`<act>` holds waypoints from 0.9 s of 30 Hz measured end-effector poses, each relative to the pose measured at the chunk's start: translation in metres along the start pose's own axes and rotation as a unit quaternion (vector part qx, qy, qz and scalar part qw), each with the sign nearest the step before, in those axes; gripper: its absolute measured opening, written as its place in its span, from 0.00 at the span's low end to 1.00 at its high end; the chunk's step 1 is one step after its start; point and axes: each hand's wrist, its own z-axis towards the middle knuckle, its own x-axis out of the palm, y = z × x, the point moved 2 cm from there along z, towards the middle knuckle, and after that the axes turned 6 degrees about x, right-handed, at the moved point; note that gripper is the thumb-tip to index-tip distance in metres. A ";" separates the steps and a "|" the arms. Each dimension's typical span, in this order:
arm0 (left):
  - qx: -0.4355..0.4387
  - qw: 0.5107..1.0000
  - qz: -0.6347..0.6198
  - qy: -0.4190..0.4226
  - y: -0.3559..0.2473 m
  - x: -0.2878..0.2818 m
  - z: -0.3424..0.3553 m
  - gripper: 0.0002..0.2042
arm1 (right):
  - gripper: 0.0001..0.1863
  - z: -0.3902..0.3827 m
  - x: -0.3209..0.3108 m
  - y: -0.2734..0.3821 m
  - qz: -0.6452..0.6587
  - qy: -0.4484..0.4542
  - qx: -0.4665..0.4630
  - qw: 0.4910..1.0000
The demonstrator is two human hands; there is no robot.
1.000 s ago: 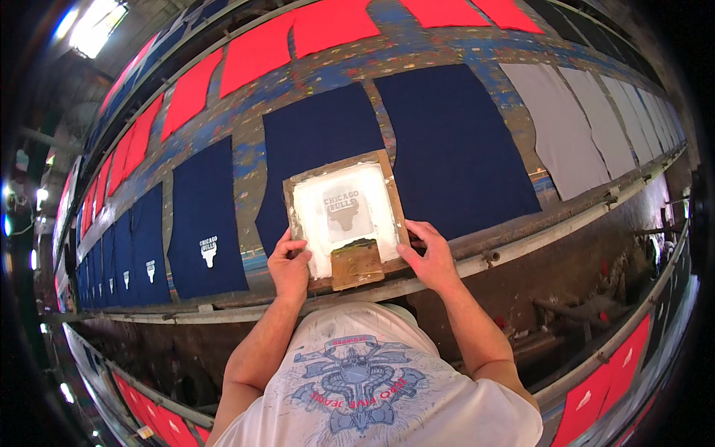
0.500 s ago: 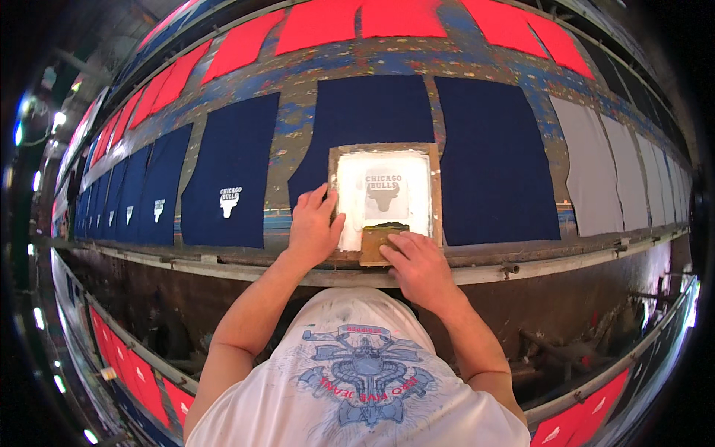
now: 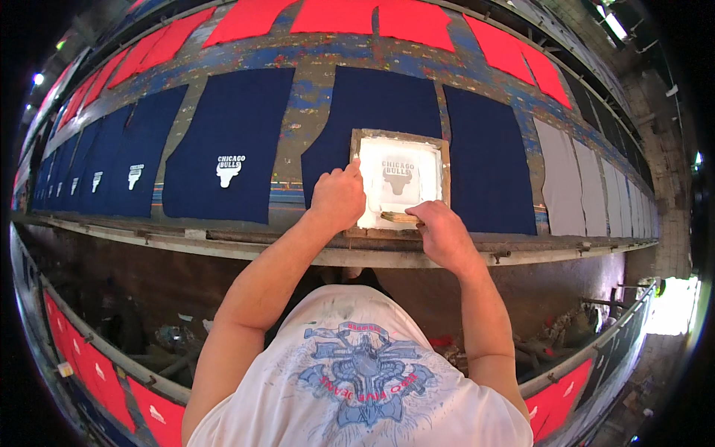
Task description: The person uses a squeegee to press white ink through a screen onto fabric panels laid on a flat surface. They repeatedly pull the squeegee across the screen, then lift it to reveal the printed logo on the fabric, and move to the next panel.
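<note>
A white T-shirt with a blue and red chest print is nearest, just short of the pale rail along the table's near edge. Beyond it, the right hand is closed, thumb and fingers pinching the right end of a short, brown, straight-edged squeegee. The squeegee lies crosswise inside the near end of a rectangular, brown wooden-framed printing screen, on the near side of its grey lettering and bull's-head design. The left hand has its fingers partly curled and rests against the left side of the screen; whether it grips the wood cannot be told.

The screen sits by the table's near edge, its inner area coated white, over a dark navy fabric panel that reaches past its far side. To the left lies a navy panel with a white print; to the right, a plain navy panel, with light grey panels towards the table's right end. The paint-spattered table shows between the panels. Bright red fabric panels line its far edge.
</note>
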 end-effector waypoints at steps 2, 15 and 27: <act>0.003 1.000 0.003 0.017 0.000 0.000 0.001 0.20 | 0.24 -0.013 0.016 0.005 -0.016 -0.035 -0.007 0.999; -0.010 0.999 0.003 0.050 -0.004 -0.007 0.007 0.20 | 0.25 0.054 0.057 -0.041 -0.080 -0.186 -0.085 0.976; -0.068 0.998 -0.012 0.005 -0.013 0.002 0.011 0.17 | 0.22 0.134 0.006 -0.062 -0.058 -0.119 -0.055 0.990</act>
